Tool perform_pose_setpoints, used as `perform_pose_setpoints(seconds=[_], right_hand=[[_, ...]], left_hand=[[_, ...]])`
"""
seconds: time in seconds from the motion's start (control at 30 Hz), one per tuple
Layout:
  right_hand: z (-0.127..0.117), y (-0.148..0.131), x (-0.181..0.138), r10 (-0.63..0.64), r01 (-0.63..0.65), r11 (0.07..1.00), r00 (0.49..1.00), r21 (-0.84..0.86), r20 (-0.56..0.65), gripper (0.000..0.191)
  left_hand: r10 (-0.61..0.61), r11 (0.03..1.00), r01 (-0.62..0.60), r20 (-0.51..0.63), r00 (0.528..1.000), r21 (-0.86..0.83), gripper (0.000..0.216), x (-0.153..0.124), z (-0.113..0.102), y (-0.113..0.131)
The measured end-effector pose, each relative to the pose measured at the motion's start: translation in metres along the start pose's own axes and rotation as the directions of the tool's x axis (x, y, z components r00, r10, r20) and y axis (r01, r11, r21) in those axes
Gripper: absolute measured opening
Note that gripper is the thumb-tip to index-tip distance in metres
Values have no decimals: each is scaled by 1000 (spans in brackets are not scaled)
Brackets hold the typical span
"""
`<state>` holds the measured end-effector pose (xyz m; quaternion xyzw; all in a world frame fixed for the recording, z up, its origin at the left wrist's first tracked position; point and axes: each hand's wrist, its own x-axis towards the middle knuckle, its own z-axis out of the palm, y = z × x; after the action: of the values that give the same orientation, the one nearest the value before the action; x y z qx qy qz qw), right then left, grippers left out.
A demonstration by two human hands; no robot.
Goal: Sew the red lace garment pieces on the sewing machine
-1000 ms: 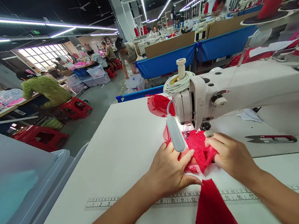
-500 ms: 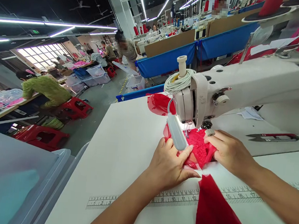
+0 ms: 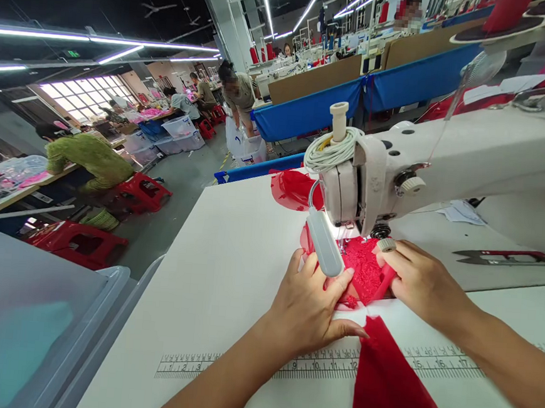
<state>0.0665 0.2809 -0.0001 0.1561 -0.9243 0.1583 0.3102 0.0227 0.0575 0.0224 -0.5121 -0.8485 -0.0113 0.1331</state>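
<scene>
So your red lace fabric [image 3: 365, 275] is right at the machine's presser foot [image 3: 343, 246], bunched on the white tabletop [image 3: 221, 256]. Your left hand [image 3: 309, 301] has its fingers spread and laid down on the cloth, thumb stuck out to the upper end of a red strip [image 3: 395, 383]; can't tell if the thumb is pressing it. Your right hand [image 3: 420, 281] has curled fingers pinching the fabric's right side, just below the machine head.

Room-wise, you've got a broad stretch of tabletop on the left, out to the slanting left edge. Right side is tighter: the sewing machine [image 3: 488, 152] arm sits over the table and the snips [image 3: 504, 256] lie beyond your right hand. The small grey lamp [image 3: 325, 243] hangs just over your left fingers. A sheer red piece [image 3: 292, 190] lies by the far edge, and the strip crosses the printed ruler [image 3: 316, 366] and goes over the near edge.

Containers: that big translucent bin [image 3: 115, 280] just off your left edge has something turquoise showing through, too hazy to name. Down the aisle, a person [image 3: 238, 91] leans over a clear box [image 3: 252, 152], contents too small to make out. More clear boxes [image 3: 183, 134] sit stacked by the far worktables.
</scene>
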Motion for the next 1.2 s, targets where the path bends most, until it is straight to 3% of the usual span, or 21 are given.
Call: perform_pose_setpoints(seconds=[0.57, 0.7, 0.83, 0.9, 1.0, 1.2], right_hand=[[7, 5, -1, -16, 16, 999, 1000, -32, 3, 32], [6, 7, -7, -27, 30, 998, 998, -53, 61, 38], [-2, 7, -9, -31, 47, 993, 989, -106, 147, 45], [-7, 7, -7, -57, 80, 985, 987, -153, 153, 43], [-14, 3, -6, -103, 126, 978, 985, -164, 141, 32], [-11, -10, -7, -226, 232, 972, 964, -25, 141, 18]], left_hand=[[1, 1000, 1, -87, 996, 23, 82, 0, 7, -2], [48, 999, -48, -86, 995, -1, 57, 4, 6, 1], [-18, 1000, 19, -151, 988, 5, 28, 10, 8, 8], [-27, 999, 32, -203, 979, 21, 20, 12, 10, 11], [51, 998, -43, -258, 965, 36, 26, 11, 16, 11], [12, 987, -43, -199, 980, -153, 25, 8, 26, 7]])
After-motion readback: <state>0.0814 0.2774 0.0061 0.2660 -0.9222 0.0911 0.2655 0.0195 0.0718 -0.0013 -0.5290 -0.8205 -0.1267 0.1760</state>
